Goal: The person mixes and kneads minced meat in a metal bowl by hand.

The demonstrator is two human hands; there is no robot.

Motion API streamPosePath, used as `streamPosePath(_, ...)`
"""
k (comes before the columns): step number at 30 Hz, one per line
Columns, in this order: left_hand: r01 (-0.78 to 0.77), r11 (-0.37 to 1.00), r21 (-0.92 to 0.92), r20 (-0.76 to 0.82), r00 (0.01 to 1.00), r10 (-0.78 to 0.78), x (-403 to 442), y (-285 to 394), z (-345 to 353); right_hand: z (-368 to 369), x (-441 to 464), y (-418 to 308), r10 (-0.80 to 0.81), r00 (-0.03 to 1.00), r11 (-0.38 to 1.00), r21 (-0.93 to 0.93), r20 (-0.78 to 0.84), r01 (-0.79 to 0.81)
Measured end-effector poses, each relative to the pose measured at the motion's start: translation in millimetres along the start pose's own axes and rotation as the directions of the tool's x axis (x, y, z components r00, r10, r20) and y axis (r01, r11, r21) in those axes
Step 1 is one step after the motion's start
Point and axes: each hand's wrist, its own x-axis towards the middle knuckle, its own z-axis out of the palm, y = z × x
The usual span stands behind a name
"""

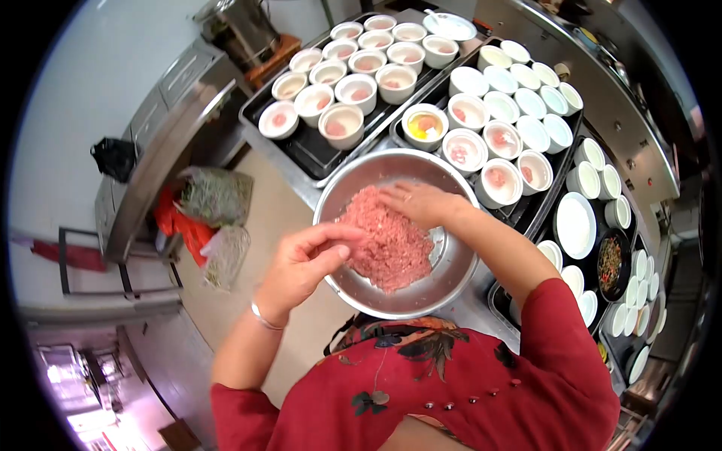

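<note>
A large steel bowl (380, 307) holds a mound of pink minced meat (387, 252). My right hand (416, 203) reaches in from the right and grips the top of the mound, its fingertips sunk partly out of sight in the meat. Over the bowl's left rim, my left hand (304, 263) has its index finger stretched to the edge of the meat and its thumb apart from it. Nothing shows between those fingers; the others are curled and partly hidden. A bracelet (265, 317) circles the left wrist.
Behind the bowl, a black tray (304, 139) carries several white cups (344, 126) with meat inside. To the right stand more cups, one containing egg yolk (425, 126). A dark bowl of chopped chillies (613, 263) sits farther right. Plastic bags (214, 195) lie on the floor at left.
</note>
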Motion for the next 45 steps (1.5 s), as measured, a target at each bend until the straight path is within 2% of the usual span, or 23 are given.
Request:
streamPosePath(2,0.063,0.977,-0.201,-0.065,0.995,-0.077,7,-45,-8,-4,10,1,-0.093,0.991,0.996,0.006,0.099,0.093)
streamPosePath(10,0.185,0.916,-0.357,-0.085,0.97,-0.229,12,-88,5,27,11,22,-0.135,0.99,0.991,0.01,-0.04,0.135)
streamPosePath(16,0.207,0.85,-0.484,-0.078,0.958,-0.278,11,-96,3,32,-25,17,0.159,0.987,0.987,0.037,0.0,-0.159)
streamPosePath(18,0.244,0.738,-0.628,0.023,0.955,-0.296,16,-101,6,20,-36,15,0.255,0.94,0.956,0.088,0.228,-0.281)
streamPosePath(20,0.293,0.643,-0.707,0.068,0.934,-0.352,25,-108,18,17,-43,18,0.31,0.92,0.909,0.21,0.239,-0.361)
streamPosePath(21,0.329,0.545,-0.772,0.107,0.911,-0.398,32,-110,24,7,-53,13,0.297,0.934,0.699,0.62,0.2,-0.356)
streamPosePath(22,0.323,0.546,-0.773,0.106,0.914,-0.391,40,-112,31,-2,-60,7,0.299,0.941,0.347,0.901,0.156,-0.26)
streamPosePath(23,0.353,0.474,-0.807,0.142,0.894,-0.424,46,-114,39,-6,-63,-2,0.255,0.96,0.184,0.969,0.116,-0.166)
streamPosePath(24,0.379,0.398,-0.835,0.179,0.873,-0.455,53,-111,48,-9,-65,-16,0.251,0.961,0.189,0.968,0.115,-0.165)
streamPosePath(26,0.386,0.422,-0.82,0.172,0.87,-0.463,61,-112,59,-10,-66,-41,0.249,0.941,0.528,0.847,-0.227,0.065)
streamPosePath(27,0.325,0.374,-0.869,0.181,0.911,-0.37,66,-124,60,-12,-66,-46,0.247,0.943,0.525,0.848,-0.225,0.065)
streamPosePath(28,0.267,0.317,-0.91,0.181,0.944,-0.275,69,-135,59,-12,-66,-50,0.119,0.853,0.85,0.497,-0.508,0.178)
streamPosePath(30,0.324,0.341,-0.883,0.239,0.934,-0.267,66,-127,59,-21,-71,-54,-0.123,0.723,0.981,0.025,-0.68,0.191)
streamPosePath(33,0.303,0.472,-0.828,0.129,0.922,-0.366,65,-123,60,-32,-79,-54,-0.031,0.838,0.925,0.302,-0.545,0.231)
streamPosePath(34,0.194,0.561,-0.805,0.009,0.949,-0.314,66,-124,62,-19,-77,-49,0.346,0.809,0.448,0.841,-0.476,0.304)
streamPosePath(35,0.084,0.64,-0.764,-0.106,0.962,-0.252,66,-125,64,-6,-73,-45,0.567,0.807,-0.271,0.889,-0.162,0.369)
streamPosePath(36,0.086,0.641,-0.763,-0.105,0.962,-0.254,67,-123,67,5,-68,-45,0.569,0.806,-0.273,0.888,-0.162,0.371)
streamPosePath(38,0.037,0.901,-0.433,-0.127,0.987,-0.102,66,-115,74,27,-52,-50,0.465,0.879,-0.793,0.488,0.1,0.364)
streamPosePath(39,0.042,0.901,-0.432,-0.123,0.987,-0.105,66,-112,75,33,-45,-55,0.441,0.891,-0.82,0.452,0.11,0.35)
streamPosePath(40,-0.188,0.976,0.109,-0.069,0.978,0.196,66,-110,74,36,-43,-60,0.443,0.89,-0.82,0.451,0.111,0.352)
streamPosePath(41,-0.409,0.7,0.585,0.132,0.9,0.415,67,-110,73,25,-44,-70,0.433,0.892,-0.873,0.305,0.128,0.38)
streamPosePath(43,-0.38,0.734,0.562,0.072,0.907,0.415,68,-113,74,15,-41,-76,0.438,0.889,-0.897,0.128,0.133,0.423)
streamPosePath(45,-0.334,0.793,0.51,-0.042,0.911,0.411,71,-115,77,19,-41,-74,0.499,0.858,-0.856,0.224,0.12,0.466)
